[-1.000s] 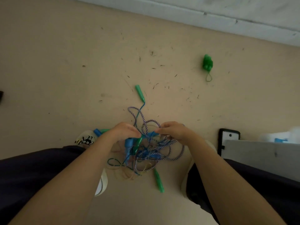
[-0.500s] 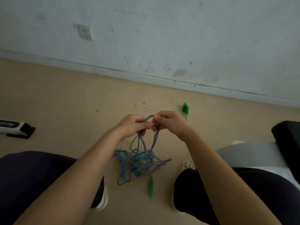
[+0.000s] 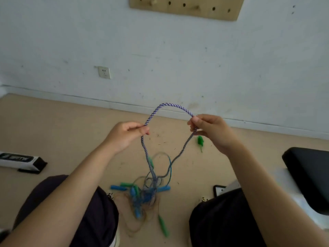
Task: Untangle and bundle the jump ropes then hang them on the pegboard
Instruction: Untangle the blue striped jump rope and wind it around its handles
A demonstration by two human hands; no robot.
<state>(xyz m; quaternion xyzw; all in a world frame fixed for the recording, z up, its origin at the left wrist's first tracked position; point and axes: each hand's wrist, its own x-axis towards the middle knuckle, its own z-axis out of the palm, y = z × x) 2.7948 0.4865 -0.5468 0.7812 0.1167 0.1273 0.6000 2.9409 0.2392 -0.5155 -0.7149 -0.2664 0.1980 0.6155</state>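
A purple-and-white braided jump rope (image 3: pixel 170 105) arches between my two hands. My left hand (image 3: pixel 124 136) pinches one side of the loop and my right hand (image 3: pixel 211 130) pinches the other, both raised above the floor. Both strands hang down into a tangle of ropes (image 3: pixel 151 184) between my knees, with blue handles (image 3: pixel 118 188) and green handles (image 3: pixel 162 226) mixed in. A wooden pegboard (image 3: pixel 185 8) with holes and pegs hangs on the wall at the top.
A small green bundle (image 3: pixel 200 140) lies on the floor by my right hand. A white and black box (image 3: pixel 19 160) lies at the left. A black cushioned seat (image 3: pixel 308 175) stands at the right, a phone (image 3: pixel 219 190) beside it. A wall socket (image 3: pixel 104 72) sits low.
My hands have risen and moved apart, drawing the braided rope up out of the tangle into a wide loop. The view tilted up, so the pegboard now shows.
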